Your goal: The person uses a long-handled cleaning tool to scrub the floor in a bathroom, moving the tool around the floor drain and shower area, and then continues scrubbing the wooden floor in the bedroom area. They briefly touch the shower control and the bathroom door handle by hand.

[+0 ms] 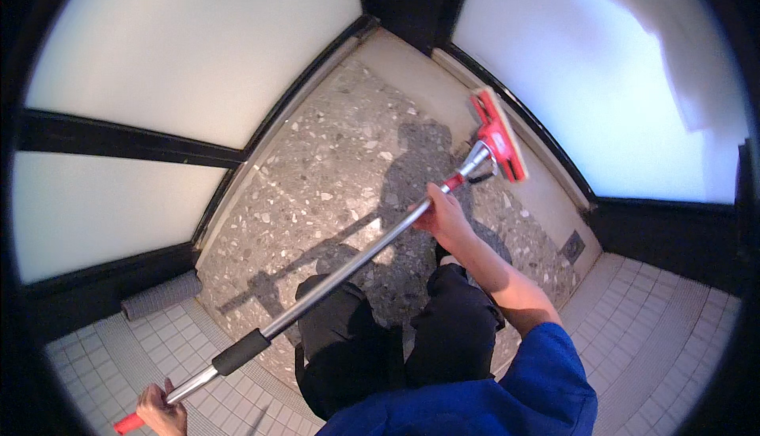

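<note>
A long sponge mop (332, 278) runs slantwise across the view, from lower left to upper right. It has a silver pole, a black foam sleeve, a red end cap and a red head (496, 137) with a pale strip along its far side. My left hand (162, 411) is closed round the pole just above the red end cap. My right hand (445, 218) grips the pole close below the head. The head lies over the pale floor border by the right-hand frosted panel (625, 96); whether it touches the floor or the frame, I cannot tell.
Speckled stone floor (317, 175) lies beneath my legs, with my shadow on it. Black-framed frosted panels (190, 48) rise on both sides and meet at a dark post. A rolled grey mat (162, 295) sits at the left edge; a small floor drain (571, 248) is at right.
</note>
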### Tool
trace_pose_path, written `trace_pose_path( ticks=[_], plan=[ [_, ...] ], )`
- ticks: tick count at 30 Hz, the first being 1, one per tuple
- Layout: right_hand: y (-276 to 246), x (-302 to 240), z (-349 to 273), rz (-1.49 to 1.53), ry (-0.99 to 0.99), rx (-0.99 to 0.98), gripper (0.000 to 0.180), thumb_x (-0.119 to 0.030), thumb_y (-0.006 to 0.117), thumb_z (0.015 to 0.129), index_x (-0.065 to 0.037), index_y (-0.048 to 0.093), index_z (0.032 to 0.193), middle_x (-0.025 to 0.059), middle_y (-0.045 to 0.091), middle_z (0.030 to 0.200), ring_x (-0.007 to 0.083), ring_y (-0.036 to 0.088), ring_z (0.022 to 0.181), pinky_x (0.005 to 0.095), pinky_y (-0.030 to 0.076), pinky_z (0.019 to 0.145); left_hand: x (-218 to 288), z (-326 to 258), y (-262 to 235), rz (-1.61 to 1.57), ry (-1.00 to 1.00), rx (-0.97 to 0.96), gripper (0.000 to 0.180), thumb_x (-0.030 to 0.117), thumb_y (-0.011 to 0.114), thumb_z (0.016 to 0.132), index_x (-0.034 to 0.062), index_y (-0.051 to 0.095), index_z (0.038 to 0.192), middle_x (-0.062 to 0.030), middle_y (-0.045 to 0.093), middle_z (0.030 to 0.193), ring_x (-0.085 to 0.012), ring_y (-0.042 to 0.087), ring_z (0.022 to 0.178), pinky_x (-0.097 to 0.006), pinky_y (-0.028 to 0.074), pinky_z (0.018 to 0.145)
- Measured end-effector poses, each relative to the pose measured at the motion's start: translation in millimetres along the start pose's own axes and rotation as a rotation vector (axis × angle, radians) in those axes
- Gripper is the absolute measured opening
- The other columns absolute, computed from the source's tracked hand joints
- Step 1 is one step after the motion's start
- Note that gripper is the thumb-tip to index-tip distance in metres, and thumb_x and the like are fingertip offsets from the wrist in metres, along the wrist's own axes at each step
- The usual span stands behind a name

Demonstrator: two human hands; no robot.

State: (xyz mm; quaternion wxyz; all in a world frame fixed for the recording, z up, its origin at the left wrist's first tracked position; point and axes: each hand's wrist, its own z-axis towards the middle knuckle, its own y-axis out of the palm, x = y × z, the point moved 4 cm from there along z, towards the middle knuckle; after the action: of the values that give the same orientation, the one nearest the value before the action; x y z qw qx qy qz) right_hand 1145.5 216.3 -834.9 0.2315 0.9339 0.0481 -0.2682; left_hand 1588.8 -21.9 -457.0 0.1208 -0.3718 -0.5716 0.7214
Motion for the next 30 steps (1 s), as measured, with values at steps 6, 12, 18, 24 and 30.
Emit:
trace_pose_path(
  ticks=[6,12,18,24,30],
  plan=[
    [147,11,91,-0.078,0.014,-0.045,0.034,-0.032,0.055,0.091,0.0,0.049,0.097,0.0178,0.064,0.084,0.0299,0.067,0.073,0.0432,0.057,0.061,37,-29,-18,0.054,-0.269,-0.11,0.026,0.004,0.065,0.062,0.0036,0.039,0.062,-0.0186,0.044,0.055,-0.0425,0.045,0.053,-0.047,0.033,0.051],
    [183,-40,201,-0.395,-0.089,-0.219,0.038,-0.037,0.048,0.091,0.0,0.051,0.093,0.0162,0.064,0.075,0.0258,0.065,0.059,0.0387,0.055,0.051,95,7,-13,-0.081,-0.303,-0.21,0.033,0.009,0.076,0.067,0.0027,0.043,0.069,-0.0168,0.048,0.059,-0.0391,0.047,0.055,-0.044,0.037,0.053],
    [166,-4,141,-0.545,0.057,-0.151,0.035,-0.034,0.048,0.089,0.001,0.05,0.089,0.0126,0.06,0.07,0.0244,0.063,0.055,0.0397,0.054,0.046,79,-50,-24,-0.22,-0.434,-0.507,0.032,0.017,0.081,0.064,0.0031,0.053,0.071,-0.0145,0.048,0.057,-0.0349,0.044,0.051,-0.042,0.036,0.052],
    [194,-46,109,-0.502,0.062,-0.086,0.029,-0.035,0.051,0.087,-0.006,0.05,0.086,0.0079,0.058,0.069,0.023,0.062,0.058,0.0414,0.053,0.047,61,-6,-107,-0.214,-0.427,-0.466,0.027,0.01,0.078,0.063,0.0055,0.055,0.076,-0.0116,0.056,0.063,-0.0333,0.054,0.059,-0.04,0.039,0.059],
    [251,-73,-27,-1.873,-0.816,-0.195,0.037,-0.022,0.06,0.084,-0.003,0.051,0.114,0.0207,0.059,0.107,0.0403,0.056,0.102,0.0431,0.045,0.091,28,24,-200,-0.332,-0.466,-0.652,0.029,0.021,0.079,0.071,0.0039,0.061,0.085,-0.0145,0.062,0.071,-0.0333,0.06,0.062,-0.039,0.043,0.057]
  ],
)
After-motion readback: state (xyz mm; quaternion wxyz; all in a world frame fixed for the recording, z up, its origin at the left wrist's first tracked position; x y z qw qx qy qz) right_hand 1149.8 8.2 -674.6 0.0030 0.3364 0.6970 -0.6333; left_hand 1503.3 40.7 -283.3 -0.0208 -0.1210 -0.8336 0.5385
